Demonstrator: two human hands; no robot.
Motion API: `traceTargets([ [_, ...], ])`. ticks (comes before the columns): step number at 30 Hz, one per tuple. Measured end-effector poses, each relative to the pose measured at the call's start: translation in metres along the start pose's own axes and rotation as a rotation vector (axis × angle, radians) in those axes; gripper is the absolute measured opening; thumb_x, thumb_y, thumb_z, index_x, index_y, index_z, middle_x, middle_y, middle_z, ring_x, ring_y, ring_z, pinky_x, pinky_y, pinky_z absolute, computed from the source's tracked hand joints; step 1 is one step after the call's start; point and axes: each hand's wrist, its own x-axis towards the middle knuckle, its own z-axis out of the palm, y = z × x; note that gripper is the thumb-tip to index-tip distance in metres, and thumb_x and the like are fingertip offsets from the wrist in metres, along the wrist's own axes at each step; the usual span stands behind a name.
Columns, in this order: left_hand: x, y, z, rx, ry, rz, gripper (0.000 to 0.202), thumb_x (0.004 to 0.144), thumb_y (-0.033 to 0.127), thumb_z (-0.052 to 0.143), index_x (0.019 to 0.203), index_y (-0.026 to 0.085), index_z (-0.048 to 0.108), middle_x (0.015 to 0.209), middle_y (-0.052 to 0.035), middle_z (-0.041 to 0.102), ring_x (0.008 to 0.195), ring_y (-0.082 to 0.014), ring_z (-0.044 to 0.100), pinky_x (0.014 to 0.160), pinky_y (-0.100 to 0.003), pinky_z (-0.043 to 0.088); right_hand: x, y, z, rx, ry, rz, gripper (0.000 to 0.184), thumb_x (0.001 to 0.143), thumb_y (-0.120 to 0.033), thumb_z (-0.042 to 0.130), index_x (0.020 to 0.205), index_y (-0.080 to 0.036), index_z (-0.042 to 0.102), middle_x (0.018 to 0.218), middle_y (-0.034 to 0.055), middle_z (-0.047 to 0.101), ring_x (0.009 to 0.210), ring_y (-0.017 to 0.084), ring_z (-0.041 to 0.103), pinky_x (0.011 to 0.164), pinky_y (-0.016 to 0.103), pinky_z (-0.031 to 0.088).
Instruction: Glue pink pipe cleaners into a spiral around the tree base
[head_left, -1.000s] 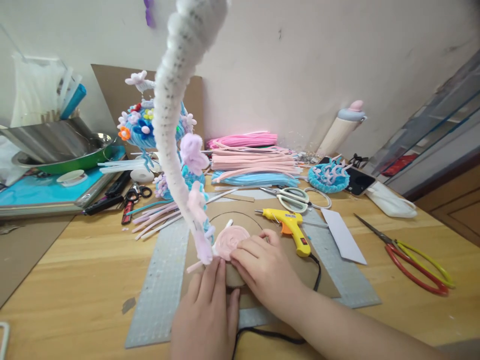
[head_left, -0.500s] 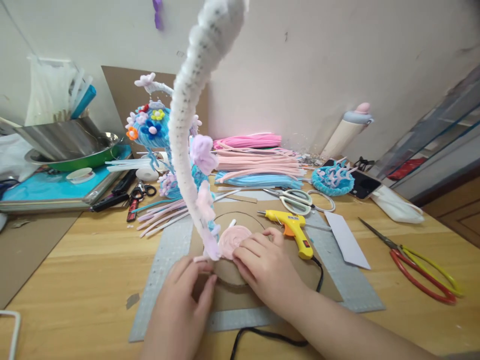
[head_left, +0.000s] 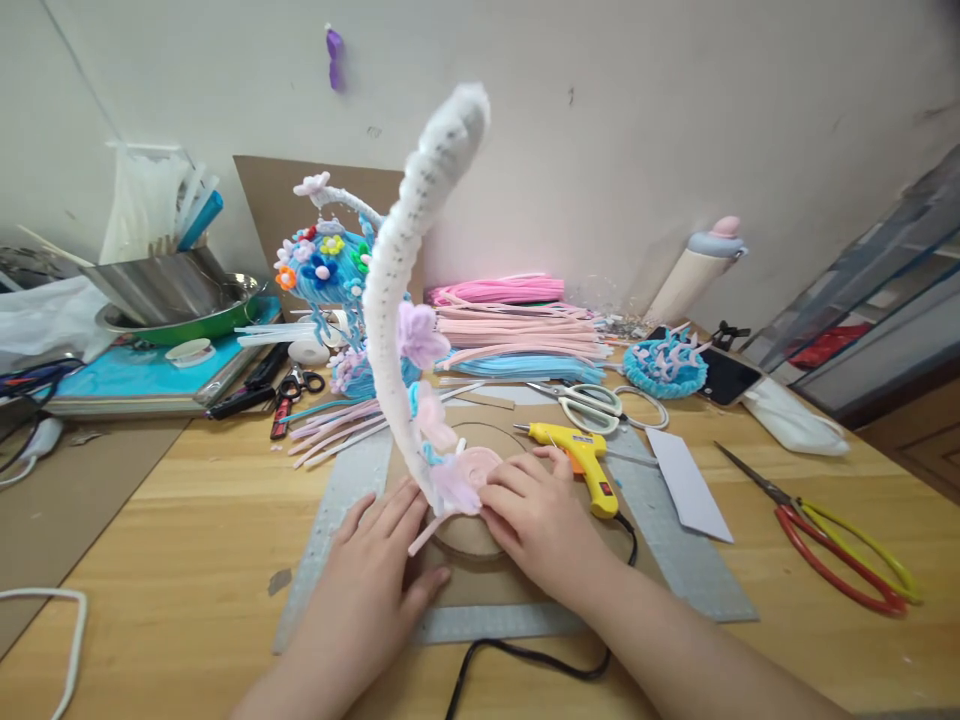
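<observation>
A tall curved stalk [head_left: 386, 330] wrapped in white fuzzy stem rises from a round cardboard disc [head_left: 469, 540], with lilac and pink fuzzy flowers [head_left: 421, 335] along it. Beside its foot lies a flat coil [head_left: 478, 463] of pink pipe cleaner, partly covered. My right hand [head_left: 544, 525] has its fingers curled and pressed together at the coil's near right edge, by the lowest lilac flower. At the stalk's foot, my left hand [head_left: 379, 565] lies with fingers stretched and thumb apart; some fingertips are hidden behind the stalk. A loose pink pipe-cleaner end [head_left: 427, 535] points toward me.
A yellow hot glue gun [head_left: 581, 455] lies right of the disc, its black cord running forward. White-handled scissors [head_left: 589, 405] and large red-and-yellow-handled scissors [head_left: 840, 550] lie farther out. Pipe-cleaner bundles [head_left: 517, 325] line the wall. A blue flowered piece [head_left: 322, 265] stands behind the stalk.
The view has shifted, so the whole stalk top now shows. My left hand's fingers have straightened beside the stalk's foot, and the loose pink end now points toward me. The right hand stays at the coil.
</observation>
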Motion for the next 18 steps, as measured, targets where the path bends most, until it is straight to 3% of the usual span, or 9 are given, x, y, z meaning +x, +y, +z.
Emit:
traceTargets([
  [4, -0.009, 0.001, 0.007, -0.031, 0.078, -0.046, 0.053, 0.079, 0.039, 0.061, 0.130, 0.025, 0.051, 0.134, -0.0095, 0.055, 0.125, -0.0302, 0.047, 0.106, -0.052, 0.032, 0.000, -0.002, 0.000, 0.062, 0.000, 0.087, 0.011, 0.086, -0.020, 0.057, 0.092, -0.026, 0.063, 0.106, 0.0016, 0.064, 0.103, 0.022, 0.053, 0.096, 0.048, 0.024],
  [9, -0.015, 0.008, 0.022, -0.149, 0.290, -0.242, 0.060, 0.080, 0.041, 0.057, 0.133, 0.017, 0.046, 0.131, -0.0159, 0.054, 0.120, -0.0342, 0.049, 0.097, -0.054, 0.040, 0.000, 0.005, 0.006, 0.181, 0.026, 0.333, 0.041, 0.094, -0.033, 0.040, 0.131, -0.018, 0.048, 0.140, 0.0139, 0.043, 0.130, 0.028, 0.035, 0.105, 0.050, 0.028],
  [12, -0.017, 0.017, 0.030, -0.277, 0.332, -0.253, 0.057, 0.081, 0.036, 0.056, 0.134, 0.018, 0.044, 0.122, -0.0140, 0.059, 0.114, -0.0317, 0.054, 0.095, -0.052, 0.041, -0.002, 0.007, 0.007, 0.249, -0.039, 0.370, 0.048, 0.097, -0.036, 0.031, 0.139, -0.014, 0.037, 0.142, 0.0140, 0.043, 0.133, 0.026, 0.035, 0.108, 0.047, 0.029],
  [18, -0.020, 0.025, 0.039, -0.449, 0.428, -0.364, 0.069, 0.079, 0.033, 0.055, 0.142, 0.020, 0.032, 0.127, -0.0135, 0.057, 0.119, -0.0312, 0.051, 0.100, -0.054, 0.036, 0.003, 0.011, 0.013, 0.168, 0.001, 0.411, 0.050, 0.095, -0.037, 0.029, 0.138, -0.014, 0.040, 0.142, 0.0162, 0.042, 0.134, 0.029, 0.034, 0.107, 0.051, 0.030],
])
